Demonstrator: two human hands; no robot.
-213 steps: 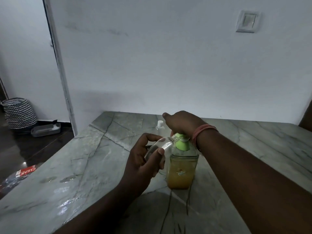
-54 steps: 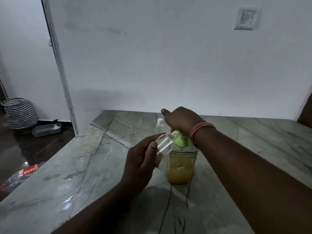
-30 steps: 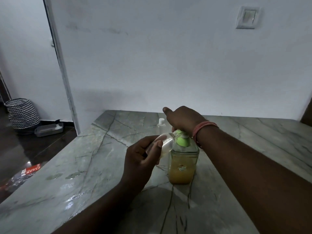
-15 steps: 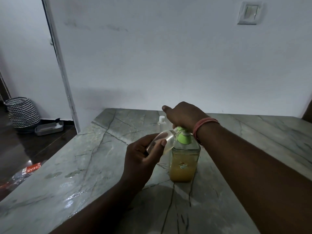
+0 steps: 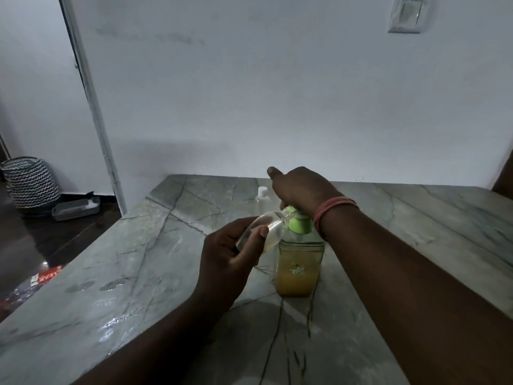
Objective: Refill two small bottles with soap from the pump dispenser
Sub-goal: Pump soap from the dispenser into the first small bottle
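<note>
Pump dispenser [image 5: 298, 262], amber soap, upright on marble tabletop [image 5: 166, 273]; right hand [image 5: 301, 190] clasping its green pump head. Clear small bottle [image 5: 266, 232], tilted, mouth at nozzle, gripped by left hand [image 5: 230, 259]. Second capped bottle [image 5: 262, 200] just behind

Two bare forearms, no sleeves in view. Thin pinkish-red bands [image 5: 334, 211] looped round the right wrist, several strands side by side, just behind the right hand [image 5: 301, 188]. Left hand [image 5: 226, 259] and wrist unadorned.
</note>
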